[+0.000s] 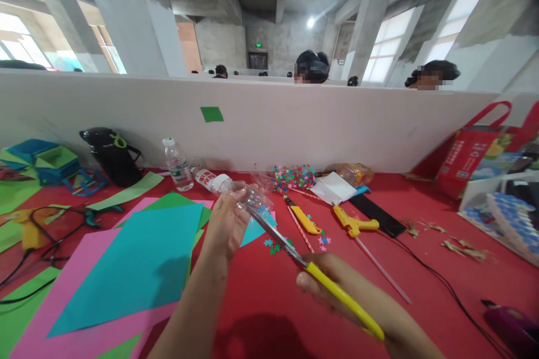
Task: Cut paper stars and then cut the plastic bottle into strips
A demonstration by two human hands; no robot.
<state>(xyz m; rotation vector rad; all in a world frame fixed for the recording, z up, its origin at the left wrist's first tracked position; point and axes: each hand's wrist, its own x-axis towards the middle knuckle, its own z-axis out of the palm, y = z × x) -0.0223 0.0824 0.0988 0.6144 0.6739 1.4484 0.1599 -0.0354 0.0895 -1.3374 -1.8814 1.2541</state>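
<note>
My left hand (226, 227) is closed around a clear plastic bottle (257, 200) with a white cap, which lies on its side above the red table. My right hand (356, 277) grips yellow-handled scissors (337, 297). Their blades point up and left and meet the bottle's side near my left fingers; whether they cut into it I cannot tell. Beneath the bottle is a light-blue paper piece (251, 231). Star-shaped confetti (275, 247) lies close to the blades.
Coloured paper sheets (143, 258) spread at left beside a yellow glue gun (31, 230). A water bottle (177, 165) and black flask (112, 160) stand behind. Right of centre lie a yellow utility knife (305, 220) and another glue gun (353, 222). A white partition (269, 129) borders the table.
</note>
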